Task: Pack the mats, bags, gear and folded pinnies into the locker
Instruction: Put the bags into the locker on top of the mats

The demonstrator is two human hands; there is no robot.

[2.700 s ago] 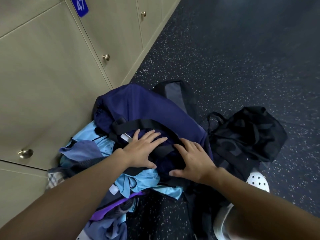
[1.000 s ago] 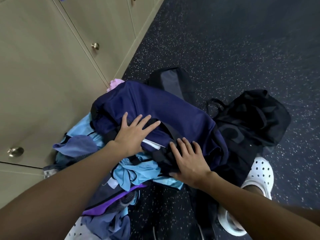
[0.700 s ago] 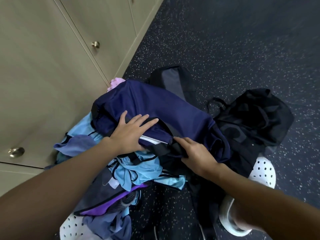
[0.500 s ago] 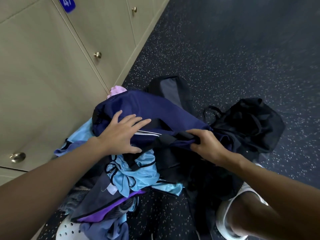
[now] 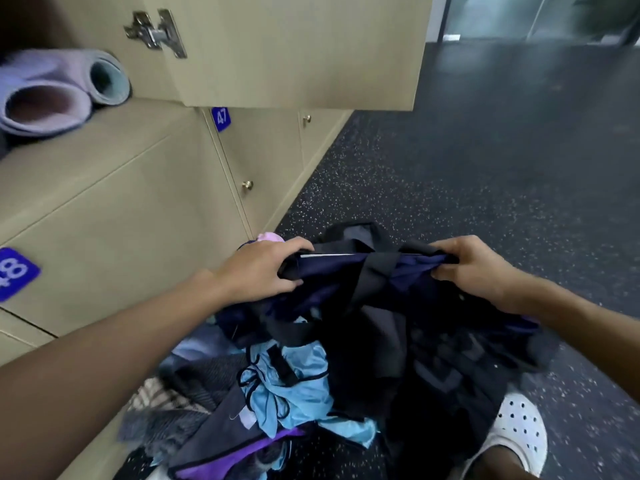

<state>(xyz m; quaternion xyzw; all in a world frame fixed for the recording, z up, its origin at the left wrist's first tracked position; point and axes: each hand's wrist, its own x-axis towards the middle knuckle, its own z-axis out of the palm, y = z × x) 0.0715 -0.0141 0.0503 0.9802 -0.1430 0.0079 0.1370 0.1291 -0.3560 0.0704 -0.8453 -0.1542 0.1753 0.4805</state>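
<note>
Both hands (image 5: 263, 268) (image 5: 474, 268) have lifted navy bag (image 5: 349, 268)

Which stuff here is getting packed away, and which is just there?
Getting packed: navy bag, gripped by the left hand and right hand; rolled mats in the open locker; light blue pinnies; black bag.
Just there: white shoe; number plate 47; speckled floor.
</note>
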